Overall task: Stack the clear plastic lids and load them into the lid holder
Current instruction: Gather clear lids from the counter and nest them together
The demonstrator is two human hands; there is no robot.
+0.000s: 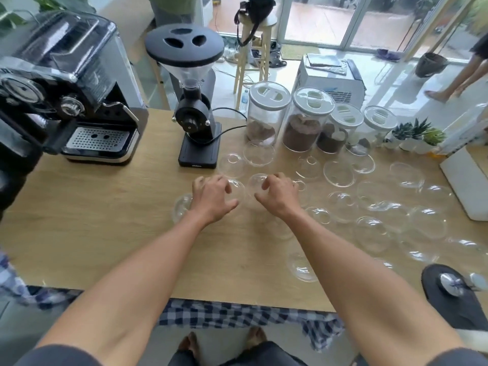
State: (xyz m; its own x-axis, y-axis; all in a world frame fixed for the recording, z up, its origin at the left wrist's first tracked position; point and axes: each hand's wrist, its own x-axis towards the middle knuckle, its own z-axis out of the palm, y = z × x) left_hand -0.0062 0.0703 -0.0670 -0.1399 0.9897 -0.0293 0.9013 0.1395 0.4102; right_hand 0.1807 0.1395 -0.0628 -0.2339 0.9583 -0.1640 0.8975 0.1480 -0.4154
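Several clear dome lids lie scattered on the wooden table [105,233], most of them to the right [371,229]. My left hand [211,199] reaches over one clear lid [239,191], with fingers and thumb curled around its dome. Right beside it, my right hand [278,198] curls its fingertips on a neighbouring lid [254,182]. Another lid [181,204] sits just left of my left hand. Two more lids [232,165] [258,151] lie just beyond both hands. I cannot pick out a lid holder for certain.
An espresso machine [79,101] and a black grinder [196,114] stand at the back left. Several jars with white tops [303,120] line the back. A white box [464,180] sits at the right edge, and a black disc with a metal part [449,286] lies front right.
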